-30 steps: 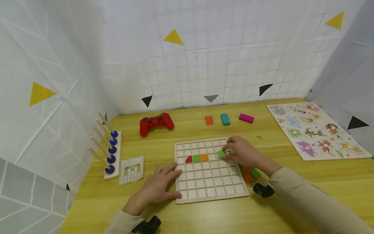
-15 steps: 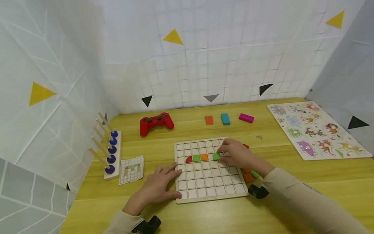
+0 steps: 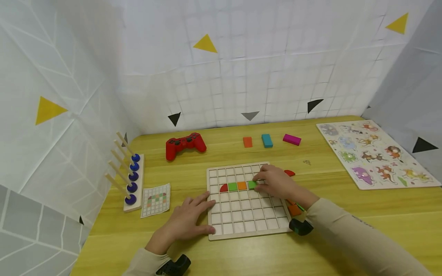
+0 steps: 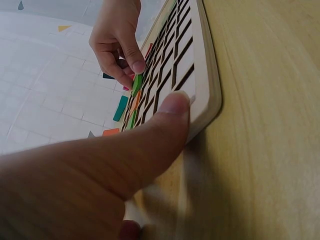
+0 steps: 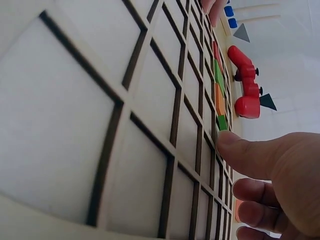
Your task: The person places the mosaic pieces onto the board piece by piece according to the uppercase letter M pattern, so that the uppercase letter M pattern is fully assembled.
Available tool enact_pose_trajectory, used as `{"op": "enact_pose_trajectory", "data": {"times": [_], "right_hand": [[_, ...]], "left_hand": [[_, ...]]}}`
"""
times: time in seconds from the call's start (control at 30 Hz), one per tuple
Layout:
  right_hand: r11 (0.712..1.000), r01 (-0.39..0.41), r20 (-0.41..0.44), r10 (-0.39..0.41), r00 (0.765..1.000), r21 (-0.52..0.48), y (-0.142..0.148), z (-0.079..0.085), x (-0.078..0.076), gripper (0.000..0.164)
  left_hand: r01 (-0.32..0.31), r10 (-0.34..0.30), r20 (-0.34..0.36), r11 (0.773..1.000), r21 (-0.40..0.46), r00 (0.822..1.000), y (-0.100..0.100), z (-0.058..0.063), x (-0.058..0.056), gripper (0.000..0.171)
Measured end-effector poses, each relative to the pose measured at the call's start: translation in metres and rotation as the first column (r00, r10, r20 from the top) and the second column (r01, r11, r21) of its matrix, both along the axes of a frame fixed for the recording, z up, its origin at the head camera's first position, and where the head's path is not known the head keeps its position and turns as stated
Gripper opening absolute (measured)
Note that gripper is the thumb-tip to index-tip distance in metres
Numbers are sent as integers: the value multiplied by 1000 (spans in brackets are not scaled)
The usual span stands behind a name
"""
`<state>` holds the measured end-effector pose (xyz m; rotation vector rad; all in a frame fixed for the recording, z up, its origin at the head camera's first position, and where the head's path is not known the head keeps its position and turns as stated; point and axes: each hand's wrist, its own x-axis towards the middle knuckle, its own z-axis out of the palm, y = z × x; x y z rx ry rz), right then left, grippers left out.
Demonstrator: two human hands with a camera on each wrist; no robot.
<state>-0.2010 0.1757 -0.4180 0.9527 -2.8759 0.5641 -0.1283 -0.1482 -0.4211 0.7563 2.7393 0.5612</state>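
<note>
A wooden grid board (image 3: 238, 217) lies on the table. My left hand (image 3: 184, 219) rests at its left edge, fingers spread, with the thumb over the rim in the left wrist view. With thumb and fingertips, my right hand (image 3: 277, 183) pinches a green square tile (image 3: 252, 185) at a cell of the board; the tile's right part is hidden. To its left, in one row, sit a red quarter-round tile (image 3: 224, 188), another green tile (image 3: 233, 186) and an orange tile (image 3: 242, 185).
Loose tiles (image 3: 294, 209) lie under my right forearm, and a red piece (image 3: 289, 173) behind that hand. Left are a pattern card (image 3: 155, 200) and a peg rack (image 3: 139, 184). Farther back lie a red game controller (image 3: 185, 144), a blue block (image 3: 267, 140) and an animal puzzle (image 3: 352, 157).
My right hand has moved left over the board with the green tile, which now lines up beside the orange one. The red piece behind the hand has come into view. The left hand stays put.
</note>
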Motion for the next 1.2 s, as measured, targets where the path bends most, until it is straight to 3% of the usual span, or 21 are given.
{"op": "enact_pose_trajectory", "data": {"times": [1.2], "right_hand": [[1000,26,16,-26,1000,1,-5,0,0,27]], "left_hand": [[14,-14,-13,1000,1,1000,-1,0,1,74]]}}
